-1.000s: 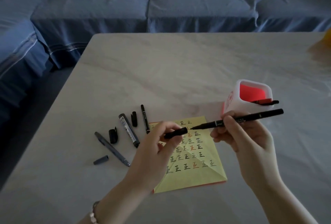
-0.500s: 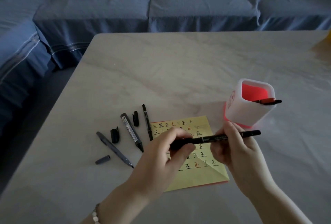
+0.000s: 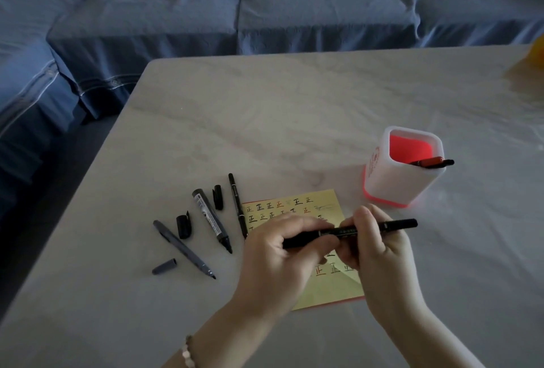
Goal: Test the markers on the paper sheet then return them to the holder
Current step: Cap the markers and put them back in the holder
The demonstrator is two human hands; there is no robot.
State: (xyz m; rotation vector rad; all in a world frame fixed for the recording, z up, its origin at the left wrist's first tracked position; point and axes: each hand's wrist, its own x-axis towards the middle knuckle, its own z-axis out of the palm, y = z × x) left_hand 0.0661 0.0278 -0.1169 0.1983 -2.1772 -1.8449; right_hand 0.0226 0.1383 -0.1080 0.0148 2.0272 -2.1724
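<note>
Both hands hold one thin black marker (image 3: 379, 227) level above the yellow paper sheet (image 3: 326, 288), which is covered with small written characters. My left hand (image 3: 282, 261) grips the marker's capped left end, and my right hand (image 3: 379, 255) pinches its barrel. The white holder with a red inside (image 3: 403, 182) stands on the table to the upper right, with a red marker (image 3: 431, 162) and a black one leaning in it.
Left of the sheet lie a thin black marker (image 3: 238, 205), a thick uncapped marker (image 3: 212, 224), an uncapped grey pen (image 3: 184, 249), two black caps (image 3: 183, 224) and a grey cap (image 3: 164, 266). A blue sofa (image 3: 265, 17) runs behind the table.
My left hand has brought the cap onto the marker's tip. Both hands have come together and lowered over the paper.
</note>
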